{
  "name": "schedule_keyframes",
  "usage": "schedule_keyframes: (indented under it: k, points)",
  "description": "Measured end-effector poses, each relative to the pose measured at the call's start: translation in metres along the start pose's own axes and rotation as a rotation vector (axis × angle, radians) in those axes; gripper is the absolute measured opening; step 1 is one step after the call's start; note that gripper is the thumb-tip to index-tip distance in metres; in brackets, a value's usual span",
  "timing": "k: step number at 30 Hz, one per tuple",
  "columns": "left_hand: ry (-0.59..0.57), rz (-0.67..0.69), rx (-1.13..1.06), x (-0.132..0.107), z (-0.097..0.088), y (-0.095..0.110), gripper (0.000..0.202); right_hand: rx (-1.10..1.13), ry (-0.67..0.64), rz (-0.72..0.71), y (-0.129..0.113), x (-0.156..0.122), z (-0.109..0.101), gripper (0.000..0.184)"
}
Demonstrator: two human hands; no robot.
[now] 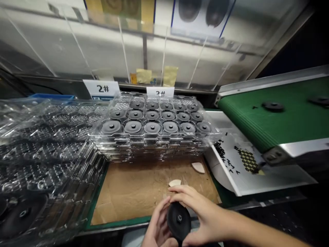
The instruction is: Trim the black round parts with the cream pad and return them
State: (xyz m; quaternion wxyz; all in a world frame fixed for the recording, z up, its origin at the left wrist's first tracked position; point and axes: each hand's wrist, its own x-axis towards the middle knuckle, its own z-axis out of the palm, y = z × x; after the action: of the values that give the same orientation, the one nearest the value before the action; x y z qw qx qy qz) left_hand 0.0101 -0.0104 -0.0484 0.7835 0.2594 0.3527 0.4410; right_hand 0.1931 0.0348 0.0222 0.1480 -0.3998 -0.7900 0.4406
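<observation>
A round black disc (pixel 179 221) with a small centre hole is held at the bottom middle between both hands. My left hand (pixel 157 228) curls round its left edge. My right hand (pixel 203 214) wraps over its top and right side, fingers pressed on the rim. Behind them lies a brown cardboard sheet (pixel 144 187) with two pale paper scraps (pixel 198 167) on it. Further back a stack of clear plastic trays (pixel 156 128) holds rows of the same black discs.
Empty clear trays (pixel 48 151) pile up at the left. A green conveyor belt (pixel 280 113) at the right carries two black discs. A white slanted tray (pixel 257 175) below it holds small black bits. Labels reading 2# and 3# stand behind the stacks.
</observation>
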Motion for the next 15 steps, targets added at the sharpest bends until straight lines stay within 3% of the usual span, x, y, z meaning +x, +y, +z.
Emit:
schedule_keyframes:
  k: [3, 7, 10, 15]
  points:
    - [-0.015, -0.107, 0.012, 0.011, -0.006, -0.007, 0.085, 0.252, 0.134, 0.111, 0.028, -0.002, 0.039, 0.071]
    - [0.012, -0.195, -0.088, 0.026, -0.012, -0.002, 0.077, 0.395, 0.337, 0.164, 0.043, 0.002, 0.072, 0.069]
    - [0.087, -0.294, -0.173, 0.035, -0.012, 0.007, 0.075, 0.388, 0.369, 0.183, 0.049, 0.007, 0.079, 0.070]
    - [0.159, -0.339, -0.297, 0.046, -0.010, 0.018, 0.059, 0.165, 0.335, 0.205, 0.067, 0.013, 0.067, 0.071]
